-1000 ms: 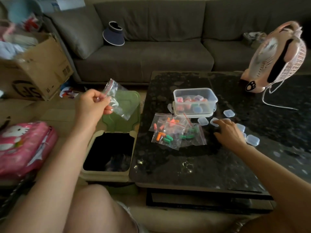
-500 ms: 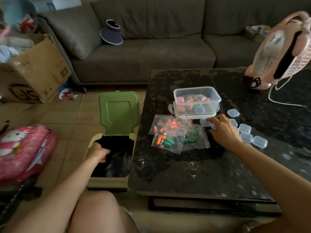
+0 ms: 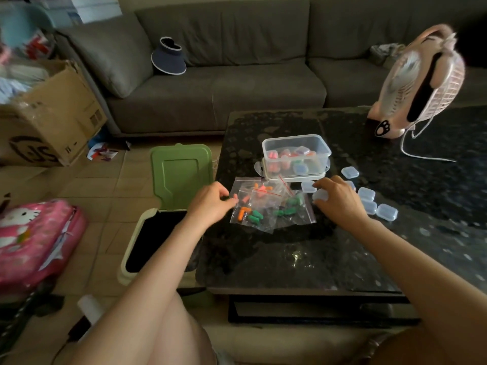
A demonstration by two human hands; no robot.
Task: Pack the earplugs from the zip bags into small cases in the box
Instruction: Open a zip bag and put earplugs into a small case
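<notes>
Reaching my left hand (image 3: 210,204) to left edge of clear zip bags (image 3: 266,206) of orange and green earplugs on black table (image 3: 263,259), fingers curled, grip unclear. Right hand (image 3: 338,198) curled around small translucent case (image 3: 320,194), beside clear plastic box (image 3: 296,156).

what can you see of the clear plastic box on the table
The clear plastic box is a rectangular, see-through tub with rounded corners and a thicker rim. It stands upright and open on the dark table, resting on what looks like its own lid, which has small tabs at the ends. Inside lie several small cases in pink, orange, purple and blue tones. The zip bags lie just in front of it; neither hand touches it.
</notes>
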